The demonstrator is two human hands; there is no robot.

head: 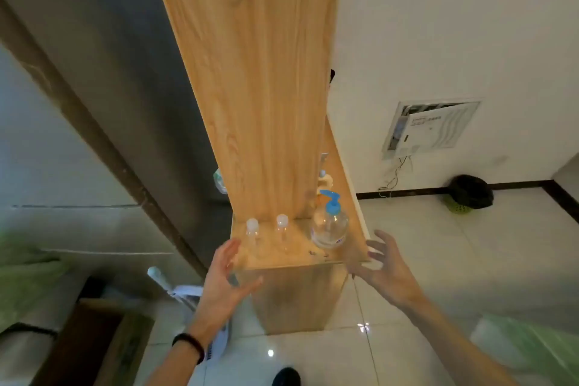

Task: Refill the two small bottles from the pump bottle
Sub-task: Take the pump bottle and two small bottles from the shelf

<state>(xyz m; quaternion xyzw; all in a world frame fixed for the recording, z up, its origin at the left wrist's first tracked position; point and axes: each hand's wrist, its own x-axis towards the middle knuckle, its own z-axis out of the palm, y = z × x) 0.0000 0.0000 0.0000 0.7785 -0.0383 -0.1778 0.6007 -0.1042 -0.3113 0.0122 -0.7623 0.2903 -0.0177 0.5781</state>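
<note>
The task looks to be at its very start: nothing is picked up and, as far as I can see, the caps are on. On the wooden shelf (pixel 283 252) the two small bottles stand side by side, the left small bottle (pixel 252 230) and the right small bottle (pixel 282 229), both clear with pale caps. The pump bottle (pixel 329 224), with a blue pump head, stands just to their right.

The left hand (pixel 224 280) hovers at the near left edge of the shelf, fingers spread, holding nothing. The right hand (pixel 387 268) is at the near right corner, also spread and empty.

I judge the next move is to take one small bottle and remove its cap, so that its mouth can go under the pump spout.
</note>
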